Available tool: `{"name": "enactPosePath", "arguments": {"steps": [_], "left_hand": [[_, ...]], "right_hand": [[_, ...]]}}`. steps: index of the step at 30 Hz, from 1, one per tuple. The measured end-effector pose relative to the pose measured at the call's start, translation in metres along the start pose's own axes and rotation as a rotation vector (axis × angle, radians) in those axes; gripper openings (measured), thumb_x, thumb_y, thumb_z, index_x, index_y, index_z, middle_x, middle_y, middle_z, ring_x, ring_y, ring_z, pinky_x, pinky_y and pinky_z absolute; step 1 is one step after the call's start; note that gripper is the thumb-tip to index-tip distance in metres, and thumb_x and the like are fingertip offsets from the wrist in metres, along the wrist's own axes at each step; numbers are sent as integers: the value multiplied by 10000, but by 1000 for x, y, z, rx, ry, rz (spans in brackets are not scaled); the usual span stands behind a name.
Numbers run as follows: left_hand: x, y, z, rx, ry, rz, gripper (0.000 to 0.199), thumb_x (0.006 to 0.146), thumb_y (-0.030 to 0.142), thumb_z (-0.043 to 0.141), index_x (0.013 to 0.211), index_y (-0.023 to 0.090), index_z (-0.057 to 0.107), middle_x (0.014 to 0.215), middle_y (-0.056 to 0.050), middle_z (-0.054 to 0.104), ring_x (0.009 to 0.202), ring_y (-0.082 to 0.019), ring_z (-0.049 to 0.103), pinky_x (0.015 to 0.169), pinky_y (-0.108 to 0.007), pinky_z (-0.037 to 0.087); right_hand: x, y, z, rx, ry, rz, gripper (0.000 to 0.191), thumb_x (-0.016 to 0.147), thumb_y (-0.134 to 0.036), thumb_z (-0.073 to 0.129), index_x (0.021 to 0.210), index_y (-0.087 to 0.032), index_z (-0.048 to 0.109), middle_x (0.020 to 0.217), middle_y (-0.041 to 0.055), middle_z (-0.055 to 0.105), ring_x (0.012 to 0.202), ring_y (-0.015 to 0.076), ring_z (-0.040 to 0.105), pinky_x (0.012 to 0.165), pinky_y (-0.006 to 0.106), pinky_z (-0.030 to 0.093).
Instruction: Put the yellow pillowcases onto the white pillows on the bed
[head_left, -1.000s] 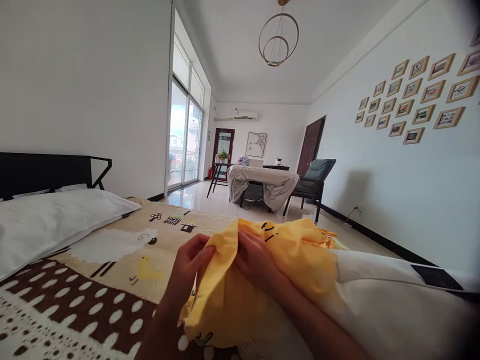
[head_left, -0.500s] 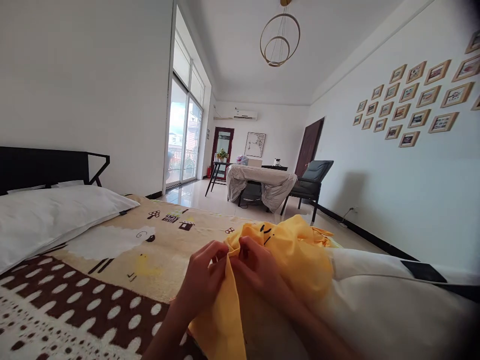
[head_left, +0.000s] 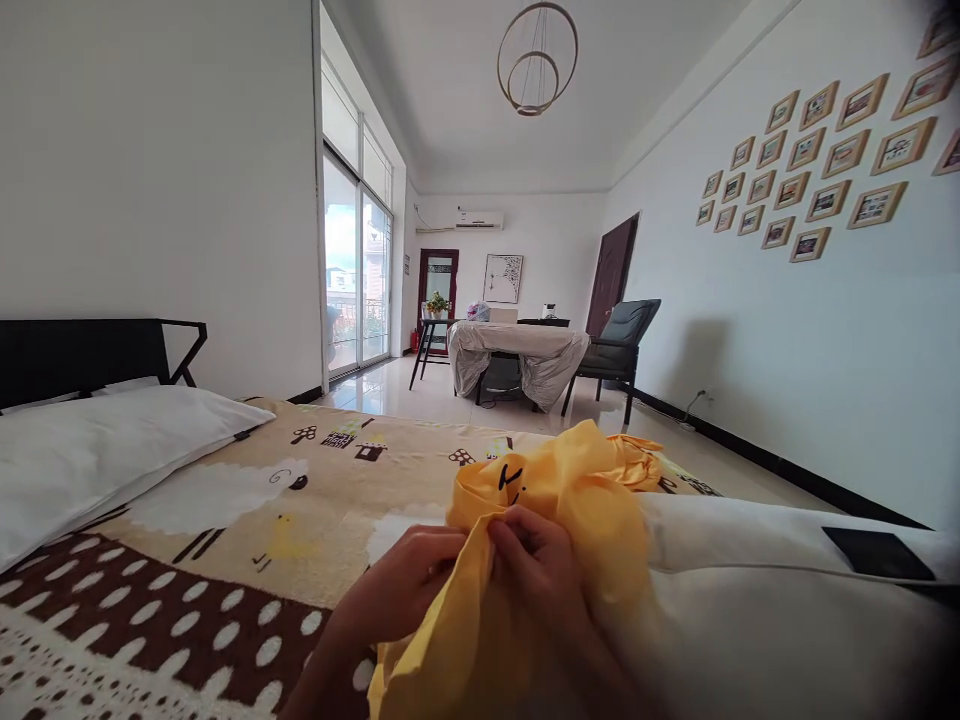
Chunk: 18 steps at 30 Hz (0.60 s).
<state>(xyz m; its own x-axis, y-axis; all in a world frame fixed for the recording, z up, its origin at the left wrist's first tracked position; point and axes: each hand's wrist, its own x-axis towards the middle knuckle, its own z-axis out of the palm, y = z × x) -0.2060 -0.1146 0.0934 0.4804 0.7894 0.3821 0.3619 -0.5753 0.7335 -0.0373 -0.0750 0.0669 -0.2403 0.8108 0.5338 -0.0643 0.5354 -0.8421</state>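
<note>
A yellow pillowcase [head_left: 577, 490] with black printed marks lies bunched in front of me, its near part hanging down toward the bottom edge. My left hand [head_left: 409, 580] is closed on the left side of its opening edge, with the fingertips hidden behind the fabric. Just to the right, my right hand [head_left: 536, 550] pinches the same edge between thumb and curled fingers. A white pillow [head_left: 750, 600] with a black patch lies beside the pillowcase on the right, touching the bunched cloth.
A second white pillow [head_left: 120, 430] lies at left by the black headboard [head_left: 82, 350]. The bed has a patterned blanket [head_left: 330, 520]. Beyond it stand a covered table [head_left: 517, 340] and a dark chair [head_left: 622, 345]. Framed pictures hang on the right wall.
My left hand has shifted slightly lower and its fingertips have slipped behind the cloth. The pillowcase edge now folds over to the right, and my view has tilted and turned a little.
</note>
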Motion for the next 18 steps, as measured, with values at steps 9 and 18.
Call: {"name": "enactPosePath", "arguments": {"steps": [9,18], "left_hand": [[12,-24,17,51,298,-104,250,884,353,472,813,171,628,701,-8,616,655,-141,523,581,-227,369],[10,-15,22,490,214,124,280,957,259,359,767,179,549,798,-45,577,736,-150,498,656,-257,371]], "right_hand": [[13,17,-25,-17,-247,-110,164,773,-343,693,788,-183,664,874,55,674,852,189,621,767,301,498],[8,27,-22,-239,-235,-237,197,874,-305,561,755,-176,649,782,22,633,734,156,561,683,265,462]]}}
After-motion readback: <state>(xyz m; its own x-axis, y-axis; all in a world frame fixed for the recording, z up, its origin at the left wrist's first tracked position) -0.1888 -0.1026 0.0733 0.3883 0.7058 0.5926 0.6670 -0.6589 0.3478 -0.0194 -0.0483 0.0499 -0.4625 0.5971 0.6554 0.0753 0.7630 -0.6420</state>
